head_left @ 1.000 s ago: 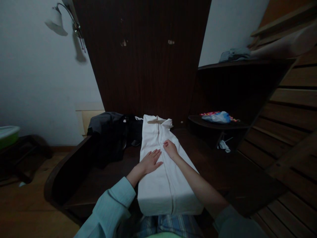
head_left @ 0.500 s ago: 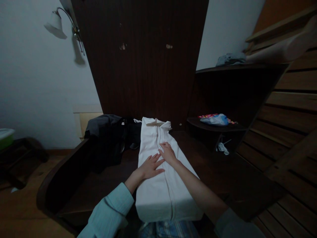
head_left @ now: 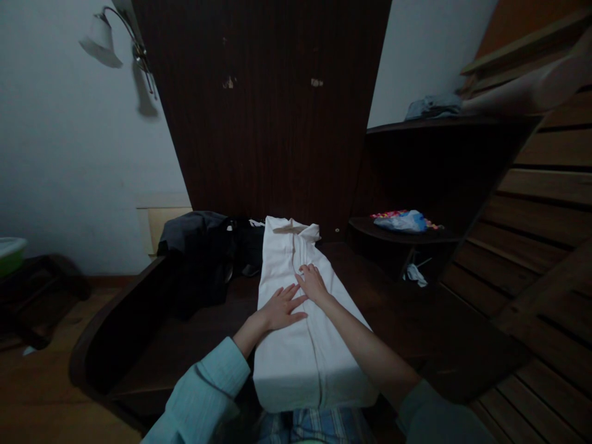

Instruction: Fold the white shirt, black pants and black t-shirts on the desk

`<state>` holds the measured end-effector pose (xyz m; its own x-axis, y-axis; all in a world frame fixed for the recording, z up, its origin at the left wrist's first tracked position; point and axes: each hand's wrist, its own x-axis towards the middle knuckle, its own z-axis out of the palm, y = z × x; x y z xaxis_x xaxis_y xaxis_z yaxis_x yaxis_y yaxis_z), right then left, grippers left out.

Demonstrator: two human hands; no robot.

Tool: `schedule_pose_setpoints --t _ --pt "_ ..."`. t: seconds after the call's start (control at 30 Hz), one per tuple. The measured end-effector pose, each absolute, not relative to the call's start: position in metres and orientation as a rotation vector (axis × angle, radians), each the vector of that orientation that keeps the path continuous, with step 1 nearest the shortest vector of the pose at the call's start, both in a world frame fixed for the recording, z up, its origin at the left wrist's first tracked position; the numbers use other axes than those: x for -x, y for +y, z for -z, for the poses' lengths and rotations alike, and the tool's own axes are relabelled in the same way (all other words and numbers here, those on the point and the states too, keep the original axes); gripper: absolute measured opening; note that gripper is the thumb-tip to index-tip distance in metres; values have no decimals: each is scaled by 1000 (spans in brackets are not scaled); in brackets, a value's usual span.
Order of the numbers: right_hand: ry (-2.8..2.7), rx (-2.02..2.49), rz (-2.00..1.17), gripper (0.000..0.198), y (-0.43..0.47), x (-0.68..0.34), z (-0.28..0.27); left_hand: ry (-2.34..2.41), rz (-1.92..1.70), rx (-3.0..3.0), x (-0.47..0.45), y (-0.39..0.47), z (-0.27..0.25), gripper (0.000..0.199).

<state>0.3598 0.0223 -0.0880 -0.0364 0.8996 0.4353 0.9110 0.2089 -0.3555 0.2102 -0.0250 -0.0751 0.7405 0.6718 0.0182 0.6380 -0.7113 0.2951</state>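
A white collared shirt (head_left: 296, 370), folded long and narrow, lies lengthwise on the dark wooden bench. Its collar points to the back, and its near end hangs over the front edge above my lap. My left hand (head_left: 281, 308) rests flat on the middle of the cloth, fingers spread. Just ahead and to the right, my right hand (head_left: 313, 285) touches the shirt by the placket with its fingers bent and slightly apart. No cloth visibly gathers in either hand.
Dark clothes (head_left: 198, 259) are heaped on the bench (head_left: 194, 345) at left, beside its curved armrest. Right of it, a corner shelf (head_left: 361, 227) holds a plastic bag (head_left: 402, 222). Wooden slats (head_left: 541, 234) stand at far right, and a wall lamp (head_left: 100, 43) hangs upper left.
Both hands stay at nearly the same spots on the shirt. My right hand's fingers have shifted very slightly. The camera view has moved a little.
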Motion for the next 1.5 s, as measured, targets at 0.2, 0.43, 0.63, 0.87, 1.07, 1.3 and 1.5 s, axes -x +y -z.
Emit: schedule_pose_setpoints --t 0.2,0.43,0.63,0.87,1.07,1.3,1.5 --pt "-1884 1561 -38 22 24 -361 89 1025 -181 -2666 -211 -25 75 52" --pt "-1819 1469 -128 27 27 -363 90 1012 -146 -2660 -210 -24 75 52" --pt "-1849 1429 -223 26 32 -365 94 1014 -122 -2661 -210 -26 72 53" --pt "-1729 1410 -364 29 32 -365 96 997 -158 -2684 -208 -24 71 51" --pt "-1743 1410 -367 26 31 -366 96 961 -243 -2687 -208 -24 72 48" --pt "-1815 1426 -270 24 27 -365 92 757 -291 -2549 -202 10 39 36" --pt "-1849 1419 -244 24 28 -364 93 1362 -913 -2780 -195 73 -22 30"
